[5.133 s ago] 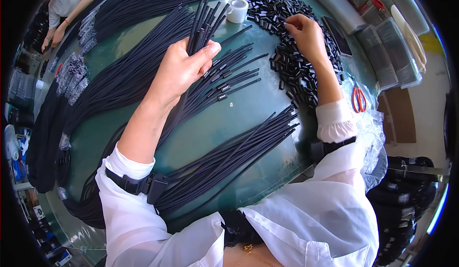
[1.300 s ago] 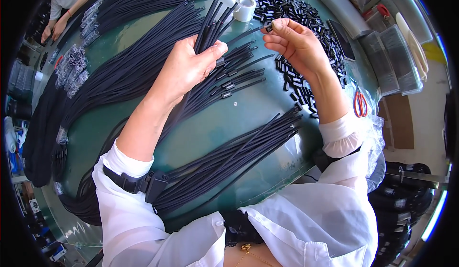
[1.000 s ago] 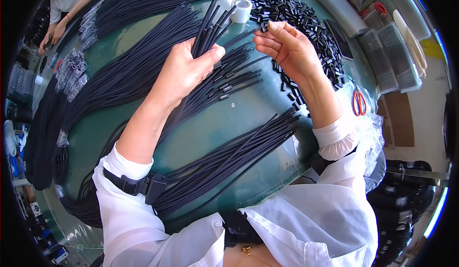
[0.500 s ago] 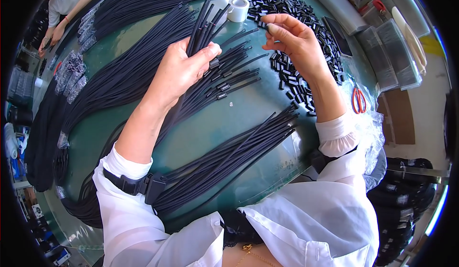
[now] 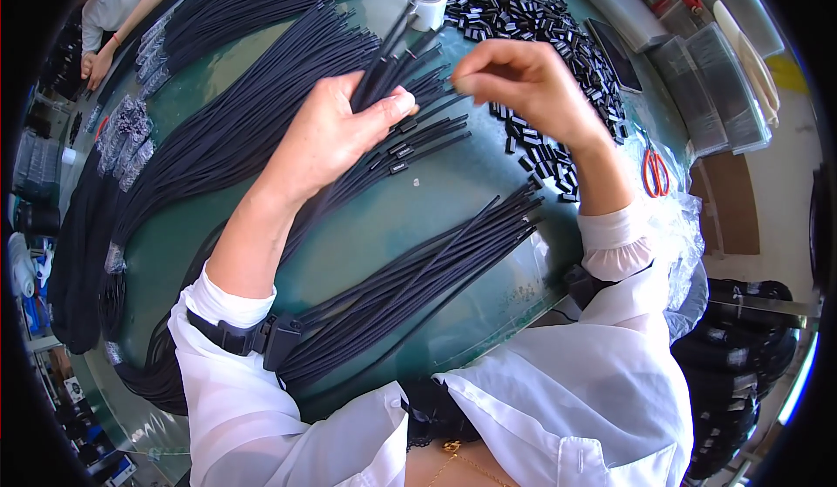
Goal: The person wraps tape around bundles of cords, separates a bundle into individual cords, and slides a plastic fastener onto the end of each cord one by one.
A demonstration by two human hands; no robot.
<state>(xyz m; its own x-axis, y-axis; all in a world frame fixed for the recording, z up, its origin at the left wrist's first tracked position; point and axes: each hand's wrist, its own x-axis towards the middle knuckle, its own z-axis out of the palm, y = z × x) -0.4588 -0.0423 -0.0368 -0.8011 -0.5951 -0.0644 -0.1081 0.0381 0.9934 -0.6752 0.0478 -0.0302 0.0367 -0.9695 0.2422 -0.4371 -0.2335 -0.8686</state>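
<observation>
My left hand (image 5: pixel 336 134) is closed round a bundle of black cords (image 5: pixel 384 73), whose ends stick up past the thumb. My right hand (image 5: pixel 536 90) is up to the right of these ends, its thumb and forefinger pinched together; what sits between them, if anything, is hidden. Below the left hand, more cords (image 5: pixel 427 143) lie with small black sleeves (image 5: pixel 398 168) near their tips. Beyond and under my right hand spreads a heap of small black tubular pieces (image 5: pixel 540 20). A separate bunch of cords (image 5: pixel 418 269) lies nearer me.
A roll of white tape (image 5: pixel 427 9) stands by the heap. Red-handled scissors (image 5: pixel 655 173), a dark phone-like slab (image 5: pixel 615 55) and clear plastic boxes (image 5: pixel 697 95) are at the right. Long cord bundles (image 5: pixel 218 129) cover the left of the green table (image 5: pixel 349 217). Another person's hand (image 5: pixel 98 68) is at far left.
My right hand has moved left and slightly down, toward the cord ends, with its fingers curled closer together. The left hand keeps its hold, and the bundle's ends have tipped a little to the right.
</observation>
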